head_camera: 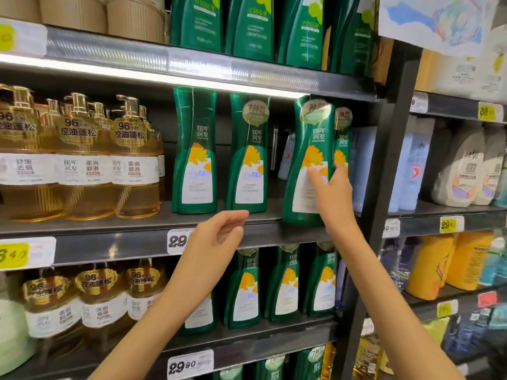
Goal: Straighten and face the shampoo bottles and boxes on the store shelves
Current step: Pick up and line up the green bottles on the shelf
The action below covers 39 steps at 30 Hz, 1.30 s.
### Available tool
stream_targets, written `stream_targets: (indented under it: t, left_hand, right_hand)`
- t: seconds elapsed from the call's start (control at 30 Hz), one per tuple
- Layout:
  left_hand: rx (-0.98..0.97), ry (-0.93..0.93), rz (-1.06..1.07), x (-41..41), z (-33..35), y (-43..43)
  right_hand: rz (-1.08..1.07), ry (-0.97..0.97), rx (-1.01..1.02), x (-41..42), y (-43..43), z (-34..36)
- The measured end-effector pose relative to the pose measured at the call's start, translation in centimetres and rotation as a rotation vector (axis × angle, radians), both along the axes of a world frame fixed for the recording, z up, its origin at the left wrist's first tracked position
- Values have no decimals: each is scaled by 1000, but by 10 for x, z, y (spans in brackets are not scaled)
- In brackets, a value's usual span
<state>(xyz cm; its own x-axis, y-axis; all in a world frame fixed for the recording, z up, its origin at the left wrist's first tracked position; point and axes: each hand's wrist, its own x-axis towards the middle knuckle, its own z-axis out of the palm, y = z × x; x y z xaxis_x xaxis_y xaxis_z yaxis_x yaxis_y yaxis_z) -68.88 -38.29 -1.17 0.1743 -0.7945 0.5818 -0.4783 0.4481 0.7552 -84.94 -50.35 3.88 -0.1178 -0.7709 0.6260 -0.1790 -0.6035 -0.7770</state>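
On the middle shelf stand green shampoo bottles with orange flowers. One pair is at the left, another in the middle. My right hand grips the rightmost front green bottle at its white label; that bottle leans left at the shelf's front edge and looks blurred. A further green bottle stands just behind it. My left hand hovers in front of the shelf edge, below the middle bottles, fingers loosely curled and holding nothing.
Golden pump bottles fill the shelf's left part. More green bottles stand on the shelf above and below. A dark upright post separates a neighbouring bay with blue, grey and yellow bottles. Price tags line the shelf fronts.
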Motion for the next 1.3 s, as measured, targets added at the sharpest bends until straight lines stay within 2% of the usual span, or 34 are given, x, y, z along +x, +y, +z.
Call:
stream_targets:
  t: [0.13,0.27,0.4,0.57,0.67,0.77,0.93,1.07,1.2,1.3]
  left_hand:
    - [75,111,-77,-18,-13,3]
    - [211,265,-201,-47,-46,14]
    - [325,310,-136,-56,-105,39]
    - [463,497,-280,-50,-161,81]
    - [496,532,-244,-48,-180,93]
    - [518,578,-198,-40,-189,97]
    - [586,443,-152,-34,-192,103]
    - [520,123,136,-47,-204,106]
    - [562,-120,331,-63,-210,100]
    - [515,-173,291,-57,-215,89]
  right_hand:
    - [213,-82,132,-16,39,-17]
    - [447,-169,250,-19,75,-71]
    - [575,-126,379,-21,103,-129]
    - [763,-61,617,-28,117,-182]
    - [901,-99,691,-24,121,-198]
    - [925,-139,734,-17,122,-206]
    - [754,-72,693,-1,125,-221]
    - [696,15,630,9,131,-233]
    - [692,16,644,19,135,-239]
    - [697,-23,662,20,134,-240]
